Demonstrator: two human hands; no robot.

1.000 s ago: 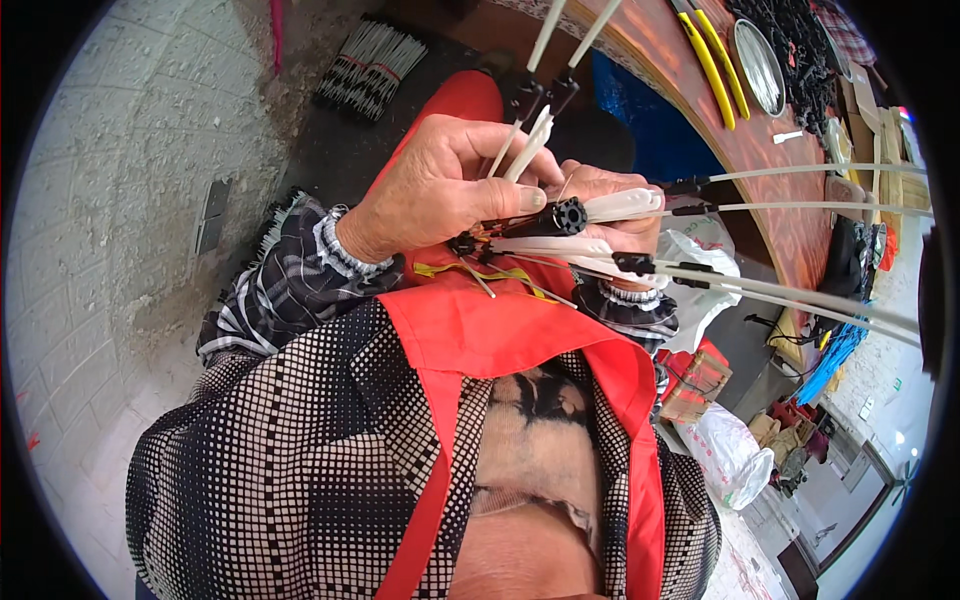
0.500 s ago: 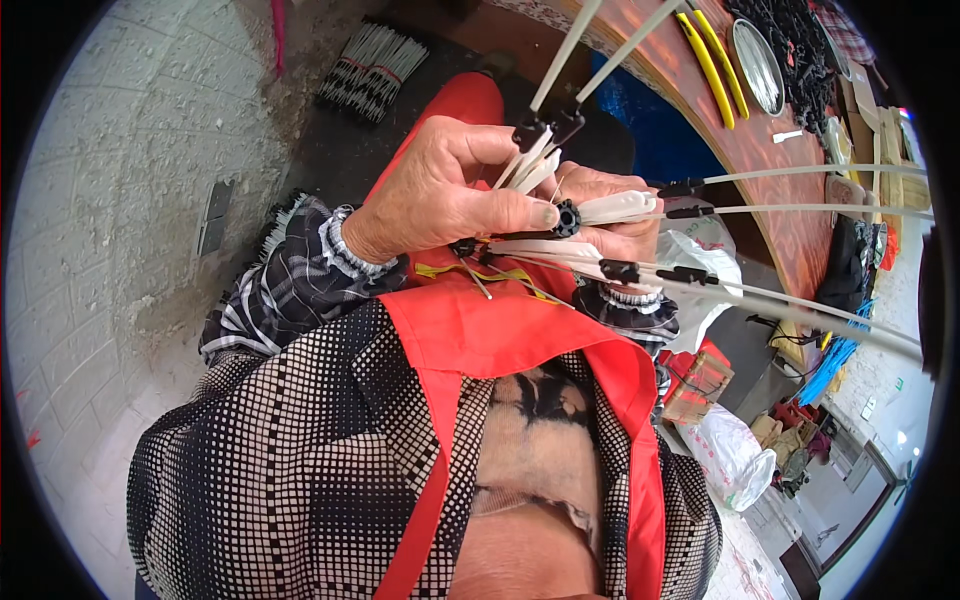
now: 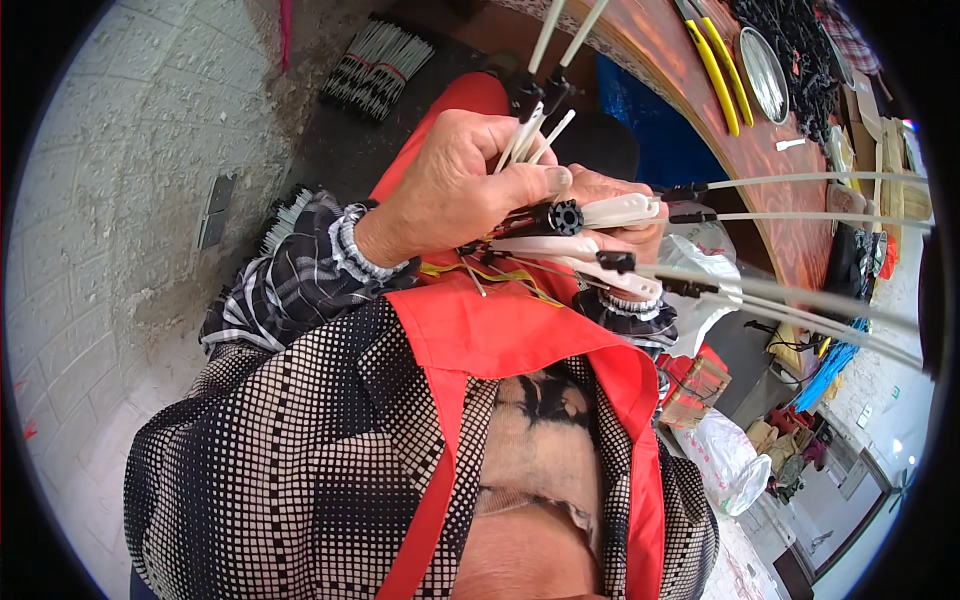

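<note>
Over my lap I hold what looks like an umbrella frame, with a black notched hub (image 3: 565, 217) at its middle. Long white ribs (image 3: 810, 180) fan out from it to the right and upward, joined by black plastic joints (image 3: 616, 261). My left hand (image 3: 440, 190) is closed, thumb against the fingers just above the hub, with white flat-ended rib pieces coming up past it. Partly covered by the frame, my right hand (image 3: 605, 188) grips it from the far right side. White flat rib ends (image 3: 620, 210) lie across its fingers, and its fingertips are hidden.
A wooden table (image 3: 690, 90) at upper right carries yellow-handled pliers (image 3: 722, 75), a round metal dish (image 3: 764, 75) and a heap of black parts (image 3: 790, 40). Bundled white rods (image 3: 375, 70) lie at upper left. White plastic bags (image 3: 725, 455) and a box (image 3: 697, 390) stand on the right.
My left thumb has come up off the hub's edge. The ribs have turned slightly, so the flat white pieces below the hub show more. A thin wire between my hands no longer shows.
</note>
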